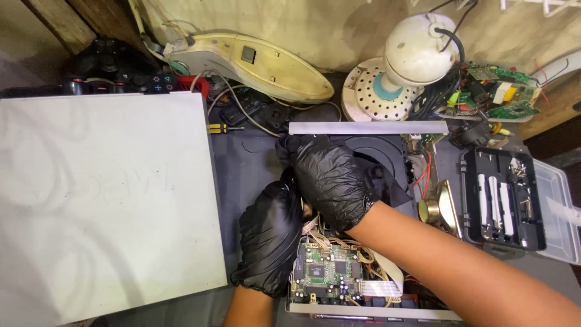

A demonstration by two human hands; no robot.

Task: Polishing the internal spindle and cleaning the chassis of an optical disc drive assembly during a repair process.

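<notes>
- Opened disc player (pixel 369 242) lies cover off on the dark table (pixel 242 163), in front of the person, with its black disc tray (pixel 378 154) at the far end and a green circuit board (pixel 327 272) at the near end.
- Left hand (pixel 269 239), in a black glove, rests against the left side of the player beside the circuit board; its grip is curled at the chassis edge, and I cannot tell whether it holds anything.
- Right hand (pixel 330 181), also gloved in black, reaches across the middle of the player, fingers bent down onto the tray area; what its grip closes on is hidden.
- Risk, as a judgement: pale ribbon cables (pixel 378 275) and thin wires (pixel 321 239) lie just under the right wrist, so a pull or a slip could snag or tear them.
- Risk: the glove hides the fingertips, so a small part could drop into the chassis unseen.
- A large grey metal cover (pixel 103 200) lies to the left, just beside the left hand, crowding that side.
- An open black case of tool bits (pixel 502 200) sits to the right, with a small speaker (pixel 442 209) between it and the player.
- A white fan motor (pixel 411 54), a cream plastic housing (pixel 260 63), a yellow-handled screwdriver (pixel 221 128) and a black game controller (pixel 115 69) clutter the far edge.
</notes>
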